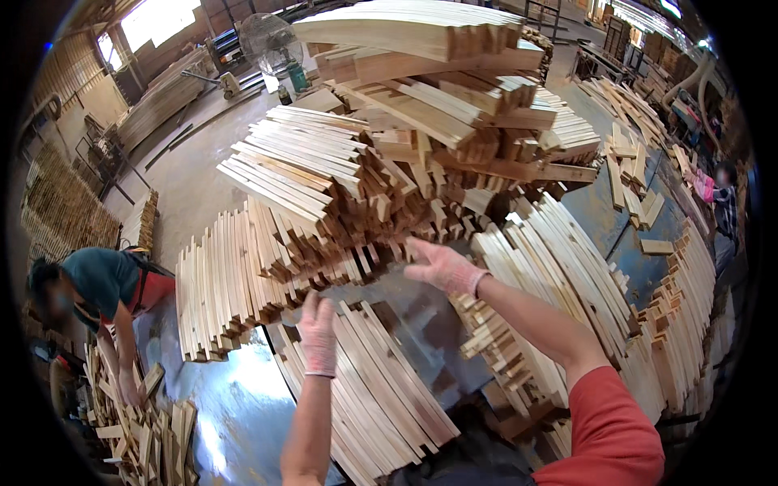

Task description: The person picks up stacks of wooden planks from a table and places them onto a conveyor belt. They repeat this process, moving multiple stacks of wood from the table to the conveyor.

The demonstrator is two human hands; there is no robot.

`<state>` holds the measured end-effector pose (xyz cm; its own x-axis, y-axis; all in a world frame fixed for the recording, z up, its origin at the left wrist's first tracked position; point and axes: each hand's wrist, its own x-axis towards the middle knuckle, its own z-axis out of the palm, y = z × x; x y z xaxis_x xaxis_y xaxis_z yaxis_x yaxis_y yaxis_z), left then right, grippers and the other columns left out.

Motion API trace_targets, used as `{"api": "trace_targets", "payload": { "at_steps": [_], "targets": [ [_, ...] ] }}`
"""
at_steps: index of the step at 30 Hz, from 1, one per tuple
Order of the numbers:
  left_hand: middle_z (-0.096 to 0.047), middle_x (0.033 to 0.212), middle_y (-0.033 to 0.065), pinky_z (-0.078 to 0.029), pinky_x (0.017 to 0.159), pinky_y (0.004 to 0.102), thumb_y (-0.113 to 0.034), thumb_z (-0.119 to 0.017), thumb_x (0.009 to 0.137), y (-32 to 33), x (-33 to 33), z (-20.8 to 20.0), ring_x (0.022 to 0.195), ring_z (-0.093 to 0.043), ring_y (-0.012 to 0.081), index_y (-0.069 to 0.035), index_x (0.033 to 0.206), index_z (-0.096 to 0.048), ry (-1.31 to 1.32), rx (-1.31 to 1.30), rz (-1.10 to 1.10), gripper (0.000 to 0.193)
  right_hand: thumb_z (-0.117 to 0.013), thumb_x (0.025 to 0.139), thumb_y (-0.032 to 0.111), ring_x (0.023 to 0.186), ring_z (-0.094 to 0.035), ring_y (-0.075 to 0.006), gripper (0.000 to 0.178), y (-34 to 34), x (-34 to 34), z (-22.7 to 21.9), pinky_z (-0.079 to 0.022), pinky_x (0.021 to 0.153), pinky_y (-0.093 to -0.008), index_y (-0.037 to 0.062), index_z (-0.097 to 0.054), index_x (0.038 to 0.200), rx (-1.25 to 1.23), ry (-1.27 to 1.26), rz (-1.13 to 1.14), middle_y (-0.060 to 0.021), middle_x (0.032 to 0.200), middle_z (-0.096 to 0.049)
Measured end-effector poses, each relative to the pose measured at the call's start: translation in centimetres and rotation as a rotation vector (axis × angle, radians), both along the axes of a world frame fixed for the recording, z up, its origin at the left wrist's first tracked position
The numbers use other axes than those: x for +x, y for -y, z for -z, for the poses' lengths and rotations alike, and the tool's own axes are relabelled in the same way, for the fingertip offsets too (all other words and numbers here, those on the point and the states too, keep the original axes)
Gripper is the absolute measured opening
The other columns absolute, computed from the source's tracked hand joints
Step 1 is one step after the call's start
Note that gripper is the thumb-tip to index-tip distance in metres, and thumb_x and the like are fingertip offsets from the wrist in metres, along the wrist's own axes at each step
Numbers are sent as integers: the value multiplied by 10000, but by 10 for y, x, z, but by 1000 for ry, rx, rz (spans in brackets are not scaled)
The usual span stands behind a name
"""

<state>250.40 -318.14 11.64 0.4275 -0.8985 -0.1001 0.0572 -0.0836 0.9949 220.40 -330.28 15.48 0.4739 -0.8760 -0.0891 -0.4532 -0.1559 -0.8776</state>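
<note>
My left hand, in a pale pink work glove, has its fingers stretched out over the left edge of a row of wooden strips laid side by side on the metal table in front of me. My right hand, gloved alike, reaches past the far end of that row, fingers apart and pointing left. Nothing shows in either hand. Close beyond the fingertips lie the ragged ends of a bundle of strips. To the right of my right hand rests another stack of long strips.
A tall, uneven pile of boards rises at the far middle. The shiny metal tabletop shows at left. A co-worker in a teal shirt bends over loose wood pieces. Another person stands far right. A fan stands behind.
</note>
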Motion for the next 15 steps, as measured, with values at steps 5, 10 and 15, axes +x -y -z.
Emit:
{"api": "trace_targets", "payload": {
  "at_steps": [5,10,15],
  "targets": [
    [-615,1439,207,-452,1138,374,-367,-637,1051,88,99,-1,1302,-593,265,64,1570,-453,240,-46,-32,699,-710,923,541,1539,-407,-402,1036,131,99,-8,-319,1269,-435,32,-236,1691,-135,20,207,-283,1671,-388],
    [-647,1360,253,-549,984,411,-455,-652,1033,166,115,-21,1159,-666,308,35,1653,-295,293,1,21,868,-726,934,511,1536,-412,-393,997,202,150,-26,-322,1261,-428,92,-248,1703,-146,-109,427,-265,1651,-430],
    [-674,1194,212,-587,815,346,-597,-660,1003,205,130,-37,953,-690,255,-3,1690,-165,114,192,149,1034,-700,961,525,1567,-370,-378,959,243,172,-10,-291,1275,-421,113,-257,1705,-102,-32,488,-246,1674,-407]
  ]
}}
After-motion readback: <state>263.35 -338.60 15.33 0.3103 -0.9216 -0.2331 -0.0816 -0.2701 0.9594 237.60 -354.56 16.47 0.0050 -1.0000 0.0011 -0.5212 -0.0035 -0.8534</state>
